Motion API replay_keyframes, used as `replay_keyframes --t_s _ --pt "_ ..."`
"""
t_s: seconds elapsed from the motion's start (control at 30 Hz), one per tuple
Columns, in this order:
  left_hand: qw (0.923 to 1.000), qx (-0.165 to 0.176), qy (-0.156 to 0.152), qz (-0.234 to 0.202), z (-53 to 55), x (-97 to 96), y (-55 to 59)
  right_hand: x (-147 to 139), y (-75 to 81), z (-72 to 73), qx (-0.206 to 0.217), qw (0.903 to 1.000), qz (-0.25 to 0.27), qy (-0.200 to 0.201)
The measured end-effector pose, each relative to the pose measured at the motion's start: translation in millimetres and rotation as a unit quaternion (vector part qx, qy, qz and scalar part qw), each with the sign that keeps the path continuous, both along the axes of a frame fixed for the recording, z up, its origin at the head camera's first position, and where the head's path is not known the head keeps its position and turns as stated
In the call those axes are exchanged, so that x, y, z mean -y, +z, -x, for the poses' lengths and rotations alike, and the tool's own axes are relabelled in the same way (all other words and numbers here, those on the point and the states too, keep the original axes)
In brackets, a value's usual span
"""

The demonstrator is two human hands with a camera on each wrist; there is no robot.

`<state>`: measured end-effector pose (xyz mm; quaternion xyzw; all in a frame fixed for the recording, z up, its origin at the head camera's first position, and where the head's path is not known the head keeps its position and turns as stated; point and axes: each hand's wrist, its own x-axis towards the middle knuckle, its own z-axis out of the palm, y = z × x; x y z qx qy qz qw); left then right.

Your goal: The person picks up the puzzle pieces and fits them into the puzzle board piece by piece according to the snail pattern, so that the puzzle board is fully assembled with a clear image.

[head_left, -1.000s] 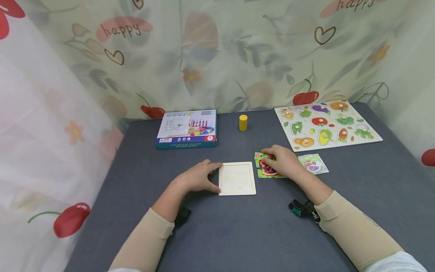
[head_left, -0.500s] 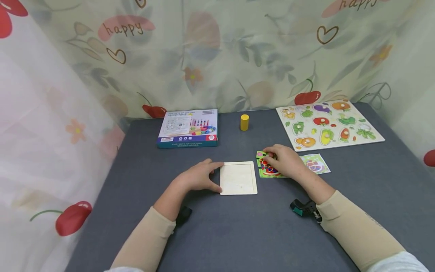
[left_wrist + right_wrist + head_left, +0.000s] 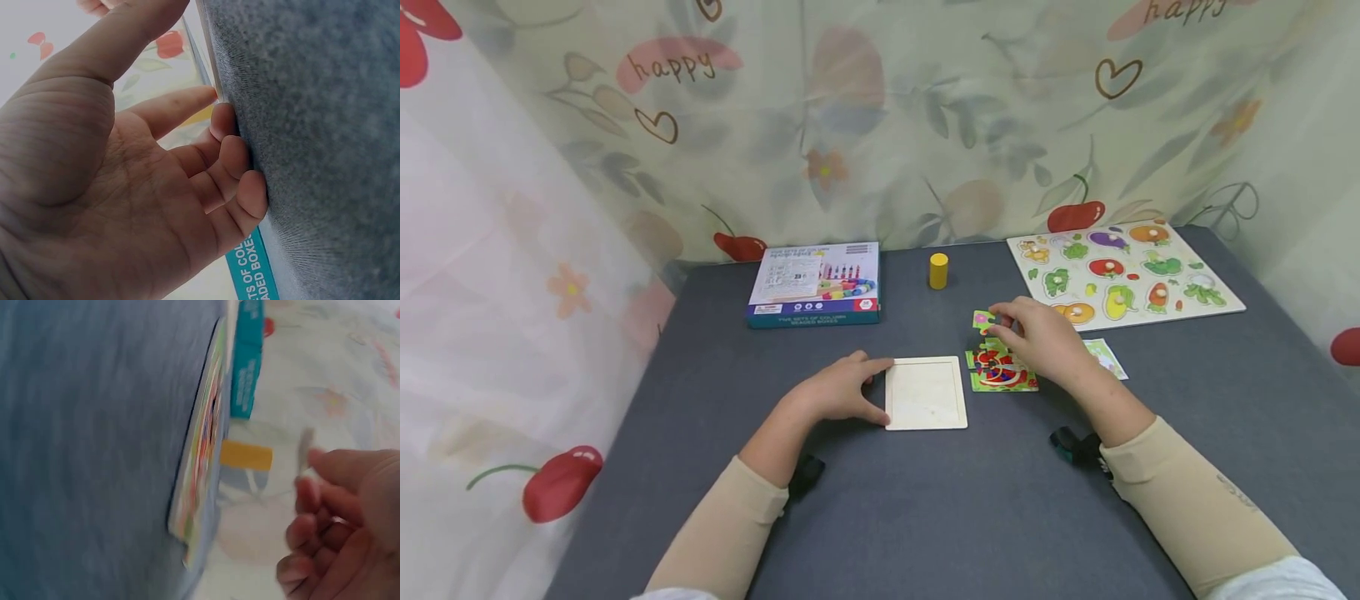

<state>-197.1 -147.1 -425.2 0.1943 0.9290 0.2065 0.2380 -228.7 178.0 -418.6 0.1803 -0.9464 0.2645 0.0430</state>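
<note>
A square, pale wooden puzzle tray (image 3: 926, 393) with a low rim lies on the table in the head view. My left hand (image 3: 837, 390) touches its left side, thumb at the near corner and index finger at the far one. In the left wrist view the other fingers (image 3: 234, 156) bend loosely against the cloth. Between thumb and fingertips my right hand (image 3: 1041, 340) pinches a small green puzzle piece (image 3: 982, 320) with a pink mark, seen edge-on and blurred in the right wrist view. Below it lie the other joined puzzle pieces (image 3: 1002, 375), green with red and blue, their upper right partly hidden by the hand.
Behind my right hand lies a picture card (image 3: 1105, 358), partly covered by the wrist. Farther back are a vegetable puzzle board (image 3: 1138, 279), a yellow cylinder (image 3: 938, 272) and a flat teal-sided box (image 3: 814, 285). A printed curtain (image 3: 887, 125) hangs behind the dark tabletop (image 3: 895, 517).
My right hand has lifted the green puzzle piece away from the joined pieces, moving back and up. More of those pieces now shows. My left hand stays at the tray's side.
</note>
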Motion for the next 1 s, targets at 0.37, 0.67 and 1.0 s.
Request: replay_keyframes --t_s 0.37,0.67,1.0 --pt "1.0 0.002 -0.001 0.003 -2.4 1.1 0.6 1 28.3 -14.2 -0.023 0.9992 0.023 0.024" --pt "1.0 0.002 0.001 -0.003 -1.9 1.0 2.0 -2 55.7 -27.0 -0.008 0.9978 0.053 0.039" --pt "1.0 -0.003 0.002 -0.006 -1.2 0.4 0.4 3 85.1 -37.8 -0.003 0.9931 0.108 0.047"
